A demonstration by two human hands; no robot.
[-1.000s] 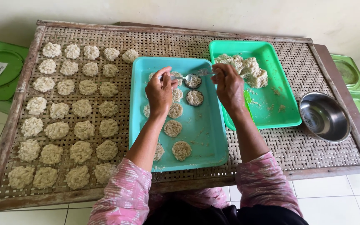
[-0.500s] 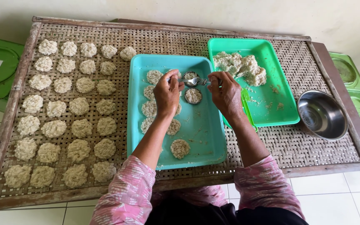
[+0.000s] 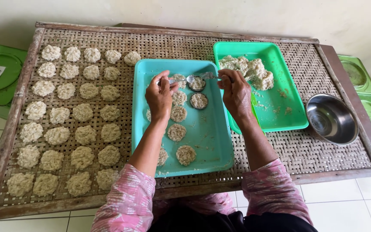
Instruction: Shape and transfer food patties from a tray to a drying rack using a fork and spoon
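Head view: left hand [image 3: 159, 95] grasps a spoon [image 3: 181, 80] over a filled ring mould [image 3: 197, 83] on the far turquoise tray [image 3: 211, 150]; right hand [image 3: 236, 90] pinches another utensil. Risk: pressing off-centre could spill mixture or shift the mould.

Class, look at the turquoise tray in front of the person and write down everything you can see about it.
The turquoise tray is rectangular with rounded corners and a raised rim, and looks like plastic. It lies flat on the woven bamboo rack, its right edge overlapping the green tray. Inside lie round, flat, pale grainy patties in rough rows, plus crumbs. Near its far end sit two small round moulds, filled. The left hand and right hand hover above it, each holding a spoon.
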